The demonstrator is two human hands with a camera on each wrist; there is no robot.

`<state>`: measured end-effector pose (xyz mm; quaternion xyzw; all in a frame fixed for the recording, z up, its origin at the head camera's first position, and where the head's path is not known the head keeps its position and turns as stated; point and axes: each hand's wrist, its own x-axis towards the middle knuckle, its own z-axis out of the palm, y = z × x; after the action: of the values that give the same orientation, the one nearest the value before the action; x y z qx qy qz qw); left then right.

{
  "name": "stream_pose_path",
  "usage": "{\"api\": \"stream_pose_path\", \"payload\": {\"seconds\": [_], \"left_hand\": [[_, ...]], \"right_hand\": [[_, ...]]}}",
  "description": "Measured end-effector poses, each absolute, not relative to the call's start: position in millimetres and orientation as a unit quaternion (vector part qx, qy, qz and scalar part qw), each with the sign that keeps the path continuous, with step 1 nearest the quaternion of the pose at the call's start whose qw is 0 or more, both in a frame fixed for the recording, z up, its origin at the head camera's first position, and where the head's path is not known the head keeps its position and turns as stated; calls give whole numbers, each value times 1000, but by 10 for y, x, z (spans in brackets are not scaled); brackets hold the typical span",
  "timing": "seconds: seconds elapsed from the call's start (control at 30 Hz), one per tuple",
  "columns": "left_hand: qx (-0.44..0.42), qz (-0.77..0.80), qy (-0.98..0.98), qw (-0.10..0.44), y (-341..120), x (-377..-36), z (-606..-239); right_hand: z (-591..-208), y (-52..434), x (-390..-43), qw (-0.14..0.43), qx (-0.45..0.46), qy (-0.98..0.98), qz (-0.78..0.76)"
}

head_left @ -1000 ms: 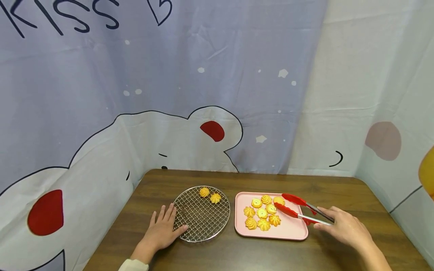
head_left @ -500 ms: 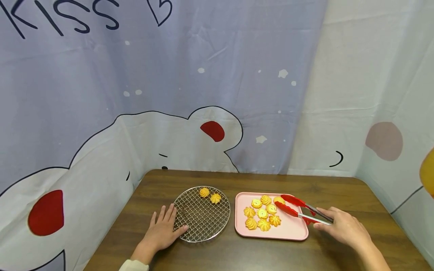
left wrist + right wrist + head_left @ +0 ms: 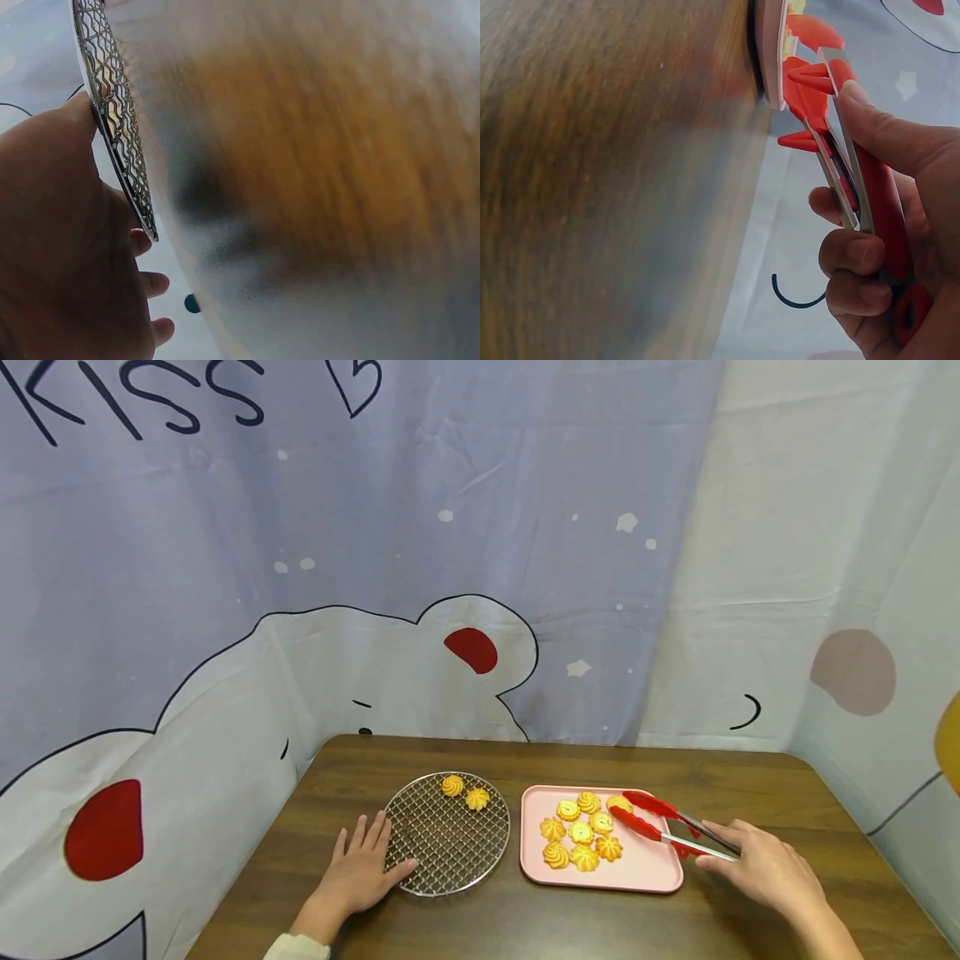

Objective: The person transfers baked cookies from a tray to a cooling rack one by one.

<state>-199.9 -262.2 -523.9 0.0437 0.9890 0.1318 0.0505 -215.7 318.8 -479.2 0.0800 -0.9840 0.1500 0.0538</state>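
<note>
Okay, table (image 3: 480,931) leaves a near-side strip; pink tray (image 3: 648,868) right, wire rack (image 3: 442,843) left (narrow gap between). Left hand (image 3: 357,872), fingers spread, on rack's left rim. Right hand (image 3: 772,868) grips tongs (image 3: 675,841) over tray's right edge, tips at far-right cookie (image 3: 618,802); other cookies (image 3: 581,832) crowd left.

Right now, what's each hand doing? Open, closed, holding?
Left hand: open, touching the wire rack.
Right hand: closed around the red-tipped tongs.

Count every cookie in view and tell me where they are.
11: two cookies toward the back of the wire rack, nine on the pink tray, one at the tips of the red tongs. The tongs could hide another.
</note>
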Motion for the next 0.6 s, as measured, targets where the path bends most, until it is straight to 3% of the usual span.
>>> {"api": "stream_pose_path", "payload": {"seconds": [0.6], "left_hand": [[43,134,988,56,-2623,-1976,-5236]], "right_hand": [[-4693,3040,-2110,71,96,-981,153]]}}
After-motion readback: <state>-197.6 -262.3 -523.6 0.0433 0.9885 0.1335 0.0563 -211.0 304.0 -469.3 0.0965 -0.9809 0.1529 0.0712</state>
